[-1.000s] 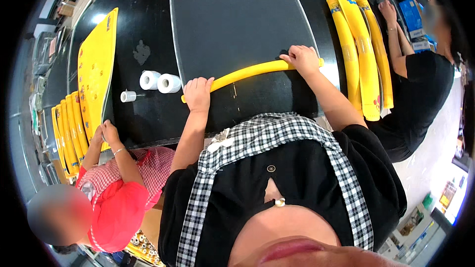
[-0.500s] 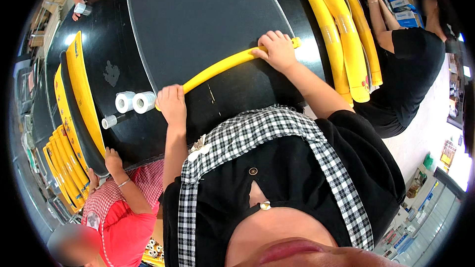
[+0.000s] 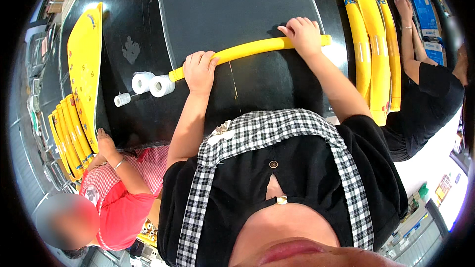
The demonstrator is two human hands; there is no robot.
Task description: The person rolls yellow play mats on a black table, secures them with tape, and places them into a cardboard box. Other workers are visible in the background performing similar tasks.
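A large mat lies dark grey side up (image 3: 237,12) on the black table. Its near edge is turned into a narrow yellow roll (image 3: 252,51), slightly bowed. My left hand (image 3: 199,71) is curled over the roll near its left end. Toward the right end, my right hand (image 3: 305,37) presses down on it, fingers bent over the top and thumb out to the left. The undersides of both hands' grips are hidden. Left of the roll's end stand two rolls of clear tape, a nearer one (image 3: 162,86) and another (image 3: 142,83).
Several finished yellow rolls (image 3: 378,54) lie at the right, beside a person in black (image 3: 433,94). On the left a person in red (image 3: 131,207) holds a yellow mat (image 3: 84,64) near more rolls (image 3: 74,128). A small tape roll (image 3: 122,100) lies nearby. Blue boxes (image 3: 426,17) stand far right.
The yellow roll looks thicker, and my hands have shifted along it. My view has swung, so everything sits further right. The left person's mat now shows more of its yellow face.
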